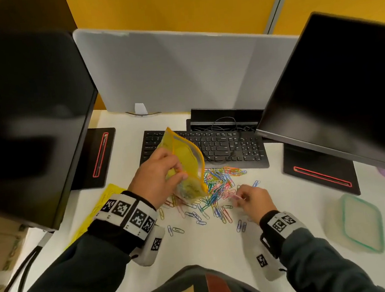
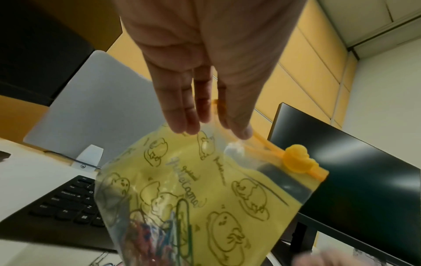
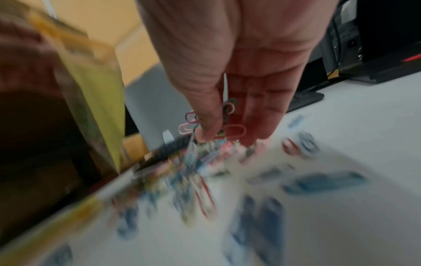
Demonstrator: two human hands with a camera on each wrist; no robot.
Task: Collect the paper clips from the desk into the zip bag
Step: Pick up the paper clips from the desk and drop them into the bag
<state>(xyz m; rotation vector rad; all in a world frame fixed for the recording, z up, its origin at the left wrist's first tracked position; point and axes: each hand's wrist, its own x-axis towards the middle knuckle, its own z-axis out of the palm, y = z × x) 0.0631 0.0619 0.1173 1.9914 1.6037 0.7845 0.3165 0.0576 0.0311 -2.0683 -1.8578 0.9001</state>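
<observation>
My left hand [image 1: 159, 179] pinches the yellow zip bag [image 1: 186, 165] by its orange zip edge and holds it up over the left of the clip pile. The zip bag [image 2: 205, 198] is printed with cartoon figures, has an orange slider [image 2: 296, 160], and holds several coloured clips at its bottom. A pile of coloured paper clips [image 1: 216, 190] lies spread on the white desk [image 1: 209, 244] in front of the keyboard. My right hand [image 1: 252, 198] sits at the pile's right edge, its thumb and fingers pinching several paper clips [image 3: 218, 124] just above the desk.
A black keyboard [image 1: 221, 145] lies behind the pile, between two dark monitors [image 1: 335, 82] on black stands. A clear lidded container [image 1: 356, 222] rests at the right. A yellow sheet [image 1: 99, 207] lies under my left wrist. A grey divider panel [image 1: 180, 72] stands at the back.
</observation>
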